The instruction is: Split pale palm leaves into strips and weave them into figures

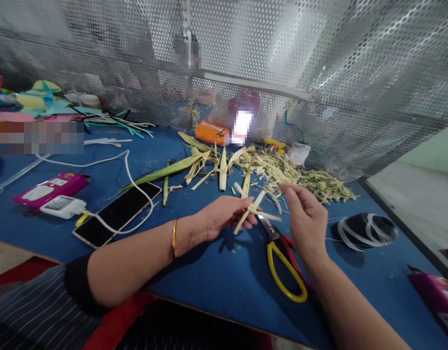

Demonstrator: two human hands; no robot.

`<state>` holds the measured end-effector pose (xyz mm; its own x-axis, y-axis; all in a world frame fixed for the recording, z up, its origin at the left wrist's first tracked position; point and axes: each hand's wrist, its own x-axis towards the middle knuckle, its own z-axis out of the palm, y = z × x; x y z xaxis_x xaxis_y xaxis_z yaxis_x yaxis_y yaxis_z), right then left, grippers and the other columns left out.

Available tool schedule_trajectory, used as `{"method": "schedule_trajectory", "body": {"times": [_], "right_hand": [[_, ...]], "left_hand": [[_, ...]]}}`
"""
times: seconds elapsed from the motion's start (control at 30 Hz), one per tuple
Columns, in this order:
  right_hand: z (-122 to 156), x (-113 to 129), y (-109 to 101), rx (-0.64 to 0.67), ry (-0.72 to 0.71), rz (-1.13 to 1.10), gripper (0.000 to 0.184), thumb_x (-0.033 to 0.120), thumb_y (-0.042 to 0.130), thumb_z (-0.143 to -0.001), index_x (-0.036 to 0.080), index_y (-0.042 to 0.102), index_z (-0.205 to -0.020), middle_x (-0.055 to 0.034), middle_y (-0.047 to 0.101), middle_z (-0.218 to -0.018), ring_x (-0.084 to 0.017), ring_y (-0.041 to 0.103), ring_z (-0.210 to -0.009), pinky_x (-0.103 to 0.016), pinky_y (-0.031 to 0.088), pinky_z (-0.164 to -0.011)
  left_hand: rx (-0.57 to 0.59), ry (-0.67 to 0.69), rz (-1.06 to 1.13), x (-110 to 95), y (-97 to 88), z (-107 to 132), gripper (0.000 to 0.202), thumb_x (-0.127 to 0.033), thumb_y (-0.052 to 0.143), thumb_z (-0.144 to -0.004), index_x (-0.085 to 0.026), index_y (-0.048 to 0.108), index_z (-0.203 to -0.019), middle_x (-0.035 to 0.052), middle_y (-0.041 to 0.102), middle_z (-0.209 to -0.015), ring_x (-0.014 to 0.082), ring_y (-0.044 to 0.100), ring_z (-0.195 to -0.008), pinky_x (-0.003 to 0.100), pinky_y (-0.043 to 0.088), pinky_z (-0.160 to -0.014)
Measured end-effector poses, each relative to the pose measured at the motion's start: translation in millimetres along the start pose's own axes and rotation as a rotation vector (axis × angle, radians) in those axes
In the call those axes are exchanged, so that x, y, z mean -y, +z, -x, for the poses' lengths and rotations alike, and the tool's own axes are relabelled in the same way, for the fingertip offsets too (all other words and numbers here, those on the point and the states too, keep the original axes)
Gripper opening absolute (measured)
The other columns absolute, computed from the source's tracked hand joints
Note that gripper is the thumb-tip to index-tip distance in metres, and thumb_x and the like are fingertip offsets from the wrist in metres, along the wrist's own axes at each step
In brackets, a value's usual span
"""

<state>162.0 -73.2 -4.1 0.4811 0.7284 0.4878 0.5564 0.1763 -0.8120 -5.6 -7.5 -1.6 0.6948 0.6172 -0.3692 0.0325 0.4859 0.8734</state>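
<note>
My left hand (229, 216) pinches a small cross of pale plant strips (253, 208), held just above the blue table. To its right, my right hand (308, 218) is raised with thumb and forefinger pressed together; whatever lies between those fingertips is too fine to make out. Scissors (287, 267) with one yellow and one red handle lie partly beneath my right hand, blades pointing toward the cross. A black cone wound with white thread (366, 231) lies right of that hand, and a thin strand leads from it toward my right wrist.
Green and pale husk leaves (180, 167) and a heap of cut scraps (282, 167) lie behind my hands. A dark phone (117, 216) with a white cable (129, 167) is at left. Perforated metal sheeting (231, 43) closes off the back.
</note>
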Motion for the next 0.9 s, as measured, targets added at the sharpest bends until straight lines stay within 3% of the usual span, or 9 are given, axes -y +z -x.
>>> {"method": "schedule_trajectory", "body": {"times": [0.1,0.17,0.23,0.3,0.4,0.6,0.73,0.9], "right_hand": [[7,9,-4,-0.034,-0.310,0.192,0.021,0.030,0.054,-0.091,0.021,0.064,-0.075,-0.0044,0.066,-0.075,-0.020,0.059,-0.077,-0.032,0.041,-0.075],[15,12,1,0.120,-0.373,0.253,0.022,0.030,0.055,-0.091,0.021,0.062,-0.072,-0.0033,0.065,-0.070,-0.018,0.058,-0.070,-0.032,0.040,-0.070],[22,10,9,0.297,-0.303,0.248,0.021,0.033,0.056,-0.090,0.022,0.063,-0.073,-0.0026,0.066,-0.072,-0.018,0.059,-0.068,-0.030,0.040,-0.067],[26,6,17,0.392,-0.195,0.206,0.024,0.035,0.056,-0.089,0.022,0.061,-0.070,-0.0008,0.064,-0.068,-0.016,0.057,-0.063,-0.028,0.040,-0.061],[28,3,23,0.410,-0.163,0.176,0.029,0.033,0.052,-0.090,0.022,0.054,-0.064,0.0011,0.061,-0.063,-0.015,0.053,-0.059,-0.026,0.038,-0.057],[27,7,19,0.457,-0.253,0.158,0.026,0.024,0.049,-0.091,0.022,0.053,-0.065,0.0016,0.061,-0.064,-0.015,0.056,-0.065,-0.029,0.040,-0.068],[29,10,20,0.490,-0.232,0.128,0.026,0.022,0.050,-0.090,0.022,0.055,-0.066,0.0014,0.061,-0.064,-0.015,0.056,-0.066,-0.028,0.040,-0.068],[35,11,22,0.497,-0.235,0.115,0.027,0.023,0.049,-0.091,0.022,0.054,-0.064,0.0014,0.059,-0.061,-0.016,0.055,-0.065,-0.027,0.040,-0.065]], "left_hand": [[-0.039,0.054,0.165,-4,-1.3,-2,0.017,-0.025,0.071,-0.076,-0.011,0.071,-0.085,0.0093,0.072,-0.082,0.0139,0.066,-0.075,0.024,0.049,-0.071],[-0.058,0.126,0.204,-5,-0.5,-2,0.015,-0.016,0.076,-0.070,-0.009,0.071,-0.082,0.0100,0.072,-0.085,0.0140,0.066,-0.079,0.025,0.049,-0.079],[-0.077,0.158,0.231,-4,1.7,-2,0.016,-0.015,0.079,-0.066,-0.009,0.071,-0.078,0.0099,0.073,-0.084,0.0133,0.066,-0.077,0.026,0.049,-0.080],[-0.090,0.162,0.248,-3,4.4,-2,0.018,-0.016,0.081,-0.064,-0.009,0.071,-0.078,0.0094,0.073,-0.082,0.0136,0.066,-0.077,0.025,0.050,-0.079],[-0.109,0.180,0.250,0,7.6,-3,0.019,-0.014,0.082,-0.062,-0.010,0.072,-0.078,0.0083,0.073,-0.080,0.0137,0.066,-0.080,0.023,0.049,-0.078],[-0.173,0.204,0.244,1,8.0,-3,0.009,-0.008,0.073,-0.069,-0.009,0.070,-0.077,0.0065,0.072,-0.073,0.0120,0.065,-0.071,0.024,0.050,-0.073],[-0.233,0.197,0.260,1,7.9,-2,0.017,-0.005,0.069,-0.071,-0.011,0.068,-0.087,0.0052,0.072,-0.071,0.0125,0.066,-0.067,0.026,0.051,-0.069],[-0.226,0.198,0.226,0,8.2,-1,0.022,-0.006,0.072,-0.069,-0.011,0.066,-0.090,0.0049,0.071,-0.071,0.0134,0.065,-0.064,0.025,0.050,-0.062]]}}
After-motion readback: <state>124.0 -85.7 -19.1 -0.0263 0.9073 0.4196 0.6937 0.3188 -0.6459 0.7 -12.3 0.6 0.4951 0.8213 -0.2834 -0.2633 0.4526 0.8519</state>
